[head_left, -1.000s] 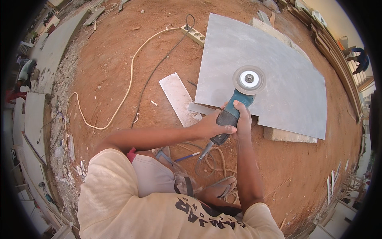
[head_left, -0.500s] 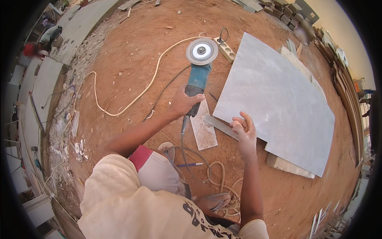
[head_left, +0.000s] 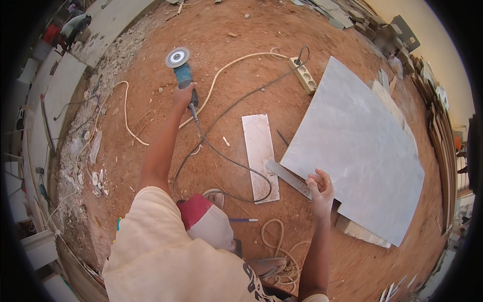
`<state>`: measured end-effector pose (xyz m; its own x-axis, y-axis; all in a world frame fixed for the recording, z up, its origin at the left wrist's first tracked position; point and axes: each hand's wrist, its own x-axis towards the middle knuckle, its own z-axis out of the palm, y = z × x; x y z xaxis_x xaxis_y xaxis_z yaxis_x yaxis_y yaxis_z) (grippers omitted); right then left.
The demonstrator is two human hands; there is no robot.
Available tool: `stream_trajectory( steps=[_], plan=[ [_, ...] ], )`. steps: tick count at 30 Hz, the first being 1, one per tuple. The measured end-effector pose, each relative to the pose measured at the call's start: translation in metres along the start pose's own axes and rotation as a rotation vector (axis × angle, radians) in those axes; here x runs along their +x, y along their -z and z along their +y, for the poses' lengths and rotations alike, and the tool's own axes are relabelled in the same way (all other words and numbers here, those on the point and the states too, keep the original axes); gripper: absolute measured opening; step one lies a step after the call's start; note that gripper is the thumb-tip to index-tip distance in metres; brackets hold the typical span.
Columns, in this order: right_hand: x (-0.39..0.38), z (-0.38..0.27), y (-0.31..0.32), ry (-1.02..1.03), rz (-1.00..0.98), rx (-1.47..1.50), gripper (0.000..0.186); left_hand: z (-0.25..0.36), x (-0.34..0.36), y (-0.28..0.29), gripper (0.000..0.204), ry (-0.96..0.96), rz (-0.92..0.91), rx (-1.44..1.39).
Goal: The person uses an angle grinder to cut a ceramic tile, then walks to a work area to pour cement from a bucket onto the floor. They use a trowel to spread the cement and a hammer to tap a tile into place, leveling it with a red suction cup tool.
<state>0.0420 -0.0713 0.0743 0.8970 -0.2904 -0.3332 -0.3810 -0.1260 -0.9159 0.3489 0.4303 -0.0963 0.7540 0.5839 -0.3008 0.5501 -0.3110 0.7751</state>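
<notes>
My left hand (head_left: 185, 94), arm stretched out to the far left, is wrapped round the handle of a teal and black angle grinder (head_left: 182, 74). The grinder's round disc (head_left: 177, 57) points away from me, above the bare soil; whether it spins I cannot tell. My right hand (head_left: 320, 190) holds nothing visible, its fingers loosely bent and partly apart, over the near edge of a large grey slab (head_left: 359, 136). Beside that edge lies a flat grey bar (head_left: 288, 178), one end on a narrow pale tile strip (head_left: 257, 143).
The grinder's dark cord loops across the soil to a power strip (head_left: 303, 76) beside the slab. A light block (head_left: 361, 231) shows under the slab. Rope (head_left: 275, 232) and a blue and white stick (head_left: 243, 220) lie near my feet. Another person (head_left: 74, 27) bends far left.
My left hand has swung the grinder away to the left, off the pale tile strip and clear of the slab. My right hand stays by the slab's edge, its fingers more curled.
</notes>
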Motion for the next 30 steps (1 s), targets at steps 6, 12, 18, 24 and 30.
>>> stream_trajectory(
  steps=[6, 12, 18, 24, 30],
  plan=[
    [0.013, -0.017, -0.009, -0.01, 0.038, -0.154, 0.049, 0.046, -0.03, -0.007, 0.084, 0.077, 0.034, 0.069],
    [0.021, -0.013, -0.013, 0.027, 0.069, -0.162, 0.047, 0.003, 0.019, -0.024, 0.09, 0.112, 0.07, 0.113],
    [0.025, -0.003, -0.015, -0.001, 0.04, -0.165, 0.047, 0.003, 0.021, -0.025, 0.096, 0.093, 0.073, 0.457],
    [0.024, -0.01, -0.022, -0.022, 0.011, -0.209, 0.045, 0.012, 0.002, -0.027, 0.099, 0.09, 0.124, 0.475],
    [0.027, -0.013, -0.012, -0.015, -0.009, -0.242, 0.048, 0.003, 0.004, -0.022, 0.105, 0.05, 0.071, 0.516]
  ],
)
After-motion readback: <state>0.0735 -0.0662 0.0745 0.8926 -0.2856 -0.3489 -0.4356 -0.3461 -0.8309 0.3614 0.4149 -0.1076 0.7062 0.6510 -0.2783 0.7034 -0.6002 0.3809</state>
